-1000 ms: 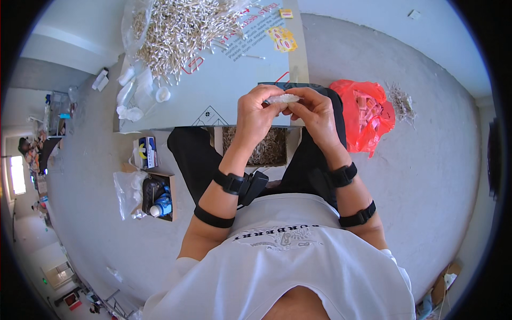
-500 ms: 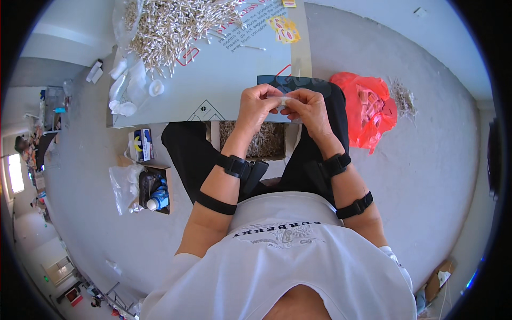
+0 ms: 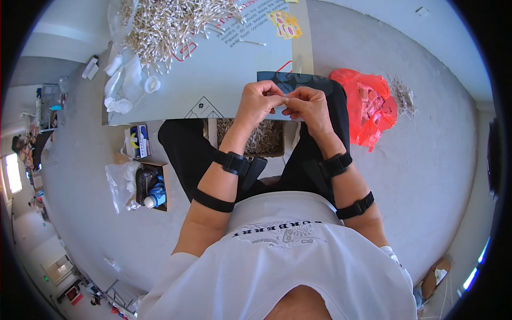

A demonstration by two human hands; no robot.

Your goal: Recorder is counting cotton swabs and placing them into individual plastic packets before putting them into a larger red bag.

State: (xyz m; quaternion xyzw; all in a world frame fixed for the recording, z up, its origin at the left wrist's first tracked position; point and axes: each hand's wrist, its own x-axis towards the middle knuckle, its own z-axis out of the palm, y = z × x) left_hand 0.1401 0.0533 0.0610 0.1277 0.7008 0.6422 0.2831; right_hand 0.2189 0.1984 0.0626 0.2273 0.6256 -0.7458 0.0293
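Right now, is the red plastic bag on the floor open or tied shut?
Open. The red plastic bag lies slack on the floor, its mouth spread, with small pale packets visible inside and no knot showing.

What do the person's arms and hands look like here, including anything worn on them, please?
Both hands, the left hand and the right hand, are bare and ungloved. Each forearm carries a black wrist strap with a small black device, plus a black elastic band nearer the elbow. The white T-shirt has short sleeves.

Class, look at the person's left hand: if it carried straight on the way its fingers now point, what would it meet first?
The left hand points rightward at the right hand, so it would probably meet those fingertips first; they already pinch a small pale item together, too small to identify.
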